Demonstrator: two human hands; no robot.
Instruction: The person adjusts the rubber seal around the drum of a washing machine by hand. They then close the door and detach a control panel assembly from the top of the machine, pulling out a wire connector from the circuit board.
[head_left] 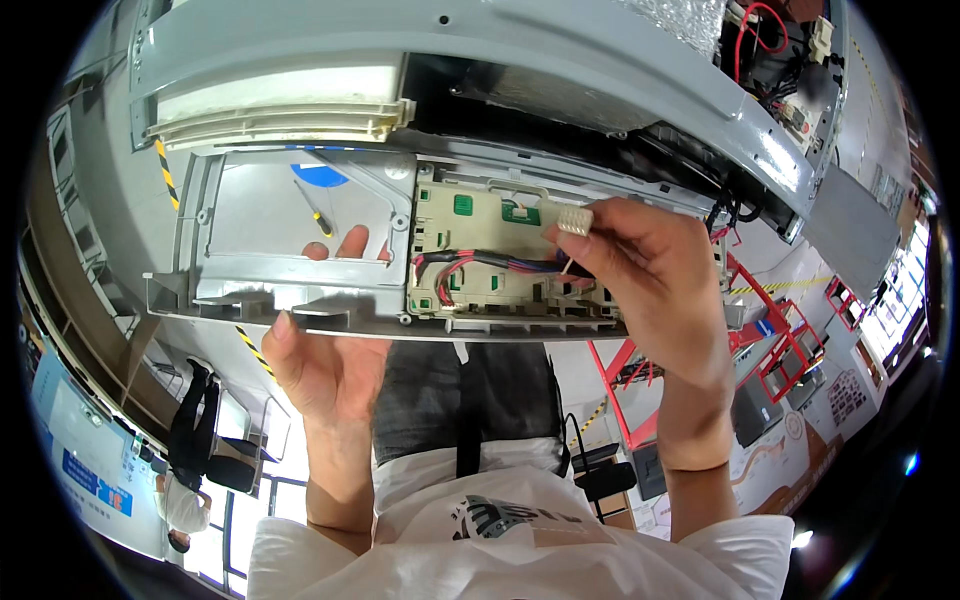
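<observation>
My left hand [338,372] is closed round the lower edge of a long grey plastic control panel [295,268], thumb in front. Its other fingers show through the panel's rectangular opening. A cream circuit-board housing [480,212] with green board patches sits in the panel's right half. Across it runs a bundle of black, red and pink wires [478,258] towards my right hand [655,275]. That hand pinches a white multi-pin connector [574,220] between thumb and fingers, just above the housing. Some of the wires' right end is hidden behind my fingers.
Beyond the panel lies a large grey appliance cabinet [300,42] with a white ribbed plastic part [285,122]. Loose wires [765,40] show at its right end. A screwdriver [320,222] is visible through the panel opening. Red metal frames [765,300] stand right; a person [190,450] is at lower left.
</observation>
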